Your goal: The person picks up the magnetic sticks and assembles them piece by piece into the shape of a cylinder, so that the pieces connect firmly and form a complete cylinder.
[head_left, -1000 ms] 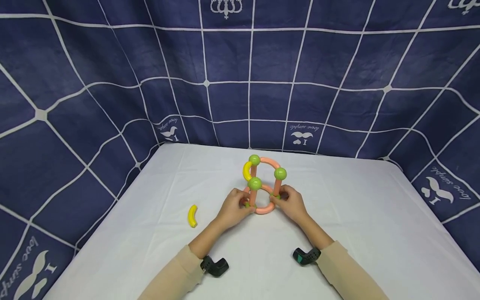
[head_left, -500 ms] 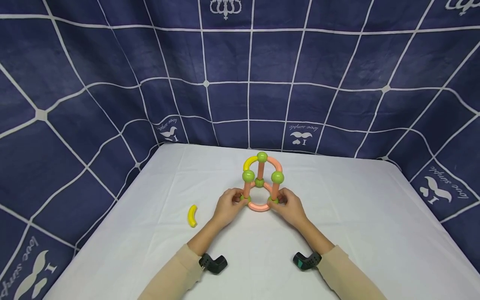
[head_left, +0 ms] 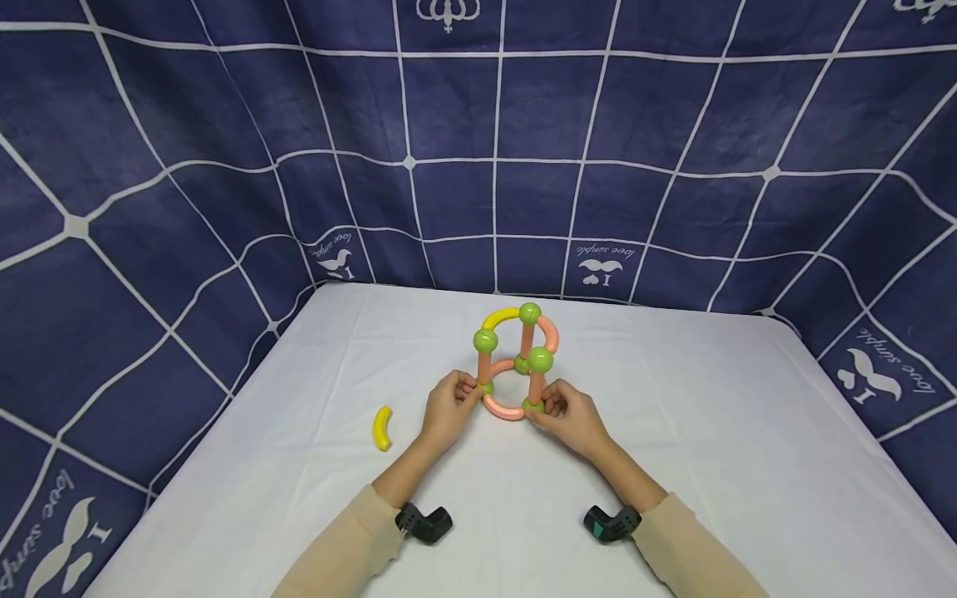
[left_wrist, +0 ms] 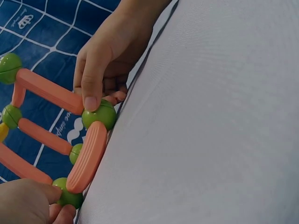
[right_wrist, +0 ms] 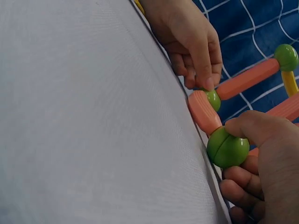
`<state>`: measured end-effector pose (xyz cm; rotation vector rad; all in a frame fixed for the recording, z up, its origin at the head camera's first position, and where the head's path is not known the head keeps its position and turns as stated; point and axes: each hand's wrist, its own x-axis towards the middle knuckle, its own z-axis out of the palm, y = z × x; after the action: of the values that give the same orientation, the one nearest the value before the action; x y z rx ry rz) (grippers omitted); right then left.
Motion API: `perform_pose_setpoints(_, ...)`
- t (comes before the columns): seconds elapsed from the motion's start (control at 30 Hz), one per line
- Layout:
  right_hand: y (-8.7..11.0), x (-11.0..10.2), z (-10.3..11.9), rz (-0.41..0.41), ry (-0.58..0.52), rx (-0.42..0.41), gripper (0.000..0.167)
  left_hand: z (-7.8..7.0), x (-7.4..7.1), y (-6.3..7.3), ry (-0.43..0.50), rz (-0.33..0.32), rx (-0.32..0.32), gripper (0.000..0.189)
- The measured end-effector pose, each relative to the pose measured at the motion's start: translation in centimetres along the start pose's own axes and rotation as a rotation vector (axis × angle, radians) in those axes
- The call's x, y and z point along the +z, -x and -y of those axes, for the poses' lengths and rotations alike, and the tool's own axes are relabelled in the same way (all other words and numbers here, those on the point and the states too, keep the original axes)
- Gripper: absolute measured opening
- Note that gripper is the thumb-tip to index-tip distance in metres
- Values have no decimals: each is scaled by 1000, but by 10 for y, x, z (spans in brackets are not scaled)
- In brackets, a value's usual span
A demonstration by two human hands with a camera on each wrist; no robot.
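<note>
A magnetic stick-and-ball frame (head_left: 527, 339) stands on the white table, with salmon rods joining green balls on two levels. One curved rod on its upper ring is yellow (head_left: 499, 316). My left hand (head_left: 447, 409) pinches the lower left green ball (left_wrist: 69, 192), thumb on its side. With thumb and fingers, my right hand (head_left: 572, 419) holds the lower front-right ball (right_wrist: 228, 147). A curved salmon rod (left_wrist: 88, 157) links these two balls near the tabletop. Fingers partly hide both balls in the head view.
A loose yellow curved rod (head_left: 382, 428) lies on the white tablecloth (head_left: 299, 498), left of my left hand. Dark blue curtain (head_left: 449, 108) with white grid lines surrounds the back and sides of the table.
The frame has turned clockwise as seen from above, bringing its yellow rod from the left side to the back left. Both hands shifted slightly along with it. The loose yellow rod stayed put.
</note>
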<state>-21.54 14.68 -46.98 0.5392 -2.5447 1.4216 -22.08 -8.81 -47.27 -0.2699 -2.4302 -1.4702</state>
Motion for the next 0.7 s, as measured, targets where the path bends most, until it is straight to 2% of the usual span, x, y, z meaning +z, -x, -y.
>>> perform_pose_setpoints(0.17, 1, 1, 1, 23, -9, -39, 25, 0, 0, -1, -1, 11, 8, 19)
perform_pose_setpoints(0.37, 0, 3, 2, 77, -33, -60, 21, 1, -1, -2, -65, 101, 43, 39)
perform_pose_setpoints(0.5, 2, 4, 3, 102, -50, -62, 19, 0, -1, 0, -93, 144, 57, 41)
perform_pose_setpoints(0.7, 3, 5, 3, 107, -71, -60, 19, 1, -2, 1, -134, 195, 126, 41)
